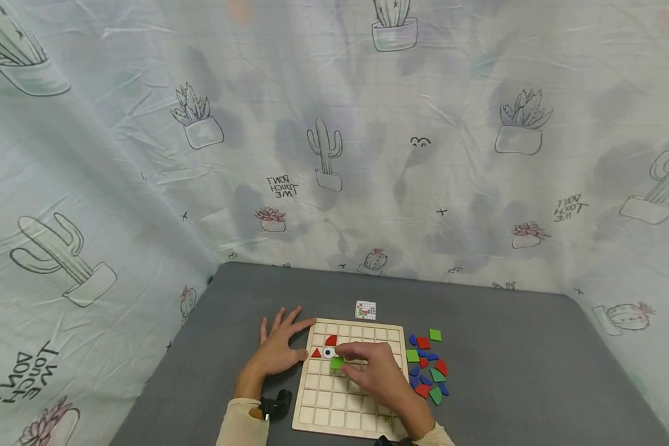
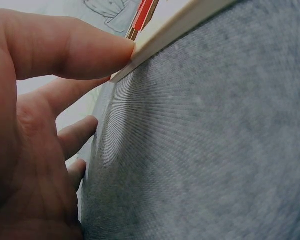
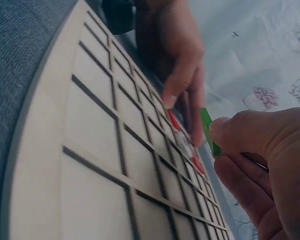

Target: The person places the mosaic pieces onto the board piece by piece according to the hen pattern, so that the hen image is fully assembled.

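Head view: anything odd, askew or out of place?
Yes, the backdrop: its lettering runs mirrored, perhaps because the cloth hangs wrong side out. Loose pieces right of the gridded board lie jumbled, which looks ordinary. The right hand holds a green piece over the board; no spill or damage shows.

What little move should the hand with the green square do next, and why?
Probably the right hand should gently lower the bright green square tile into a bare slot of the pale wooden grid board. It's pinching the tile above the board, bare slots are nearby, and the left hand touches the board's edge, maybe steadying it.
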Motion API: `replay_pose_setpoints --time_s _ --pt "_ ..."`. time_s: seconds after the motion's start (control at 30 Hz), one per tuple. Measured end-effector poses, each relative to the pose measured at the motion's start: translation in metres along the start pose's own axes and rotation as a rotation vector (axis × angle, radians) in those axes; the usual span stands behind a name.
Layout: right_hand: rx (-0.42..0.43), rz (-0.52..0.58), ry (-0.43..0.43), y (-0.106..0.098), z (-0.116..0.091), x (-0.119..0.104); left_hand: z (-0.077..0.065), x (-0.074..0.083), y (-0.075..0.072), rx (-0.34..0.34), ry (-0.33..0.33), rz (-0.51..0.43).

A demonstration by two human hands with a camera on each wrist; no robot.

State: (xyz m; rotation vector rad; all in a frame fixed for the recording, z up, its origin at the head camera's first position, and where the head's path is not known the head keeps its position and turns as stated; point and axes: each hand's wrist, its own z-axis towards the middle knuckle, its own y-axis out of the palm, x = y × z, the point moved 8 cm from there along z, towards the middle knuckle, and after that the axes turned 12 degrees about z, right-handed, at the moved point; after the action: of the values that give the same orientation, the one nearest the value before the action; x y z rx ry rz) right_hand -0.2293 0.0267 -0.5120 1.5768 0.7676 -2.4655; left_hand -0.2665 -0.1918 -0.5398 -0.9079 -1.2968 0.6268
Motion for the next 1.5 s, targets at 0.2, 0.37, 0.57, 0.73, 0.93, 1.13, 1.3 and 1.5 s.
replay_pose_setpoints --time_s 0.2,0.37,0.57,0.73,0.93,1.13,1.3,1.5 --pt "-0.019 -0.022 -0.040 0.015 0.007 0.002 0.001 -0.001 0.001 0.000 -0.006 0.003" --pt "-0.028 -0.108 -0.109 0.023 0.009 -0.002 0.001 0.000 0.001 -0.001 -0.006 -0.002" --pt "-0.047 -0.202 -0.103 0.029 0.011 -0.005 0.001 -0.001 0.001 -0.001 -0.003 0.005" --pt "-0.065 -0.265 -0.075 0.033 0.011 -0.003 0.000 0.001 0.000 0.003 -0.003 0.006" --pt "-0.040 -0.278 -0.081 0.033 0.010 -0.001 0.000 0.001 0.000 0.002 -0.008 0.008" --pt "-0.041 -0.265 -0.090 0.034 0.010 -0.002 0.000 0.001 -0.001 0.004 -0.011 0.010" --pt "-0.034 -0.231 -0.091 0.031 0.009 -0.002 0.000 0.000 0.000 0.006 -0.007 0.018" --pt "0.000 -0.073 -0.062 0.010 0.004 0.001 0.000 0.001 0.000 0.011 -0.010 0.012"
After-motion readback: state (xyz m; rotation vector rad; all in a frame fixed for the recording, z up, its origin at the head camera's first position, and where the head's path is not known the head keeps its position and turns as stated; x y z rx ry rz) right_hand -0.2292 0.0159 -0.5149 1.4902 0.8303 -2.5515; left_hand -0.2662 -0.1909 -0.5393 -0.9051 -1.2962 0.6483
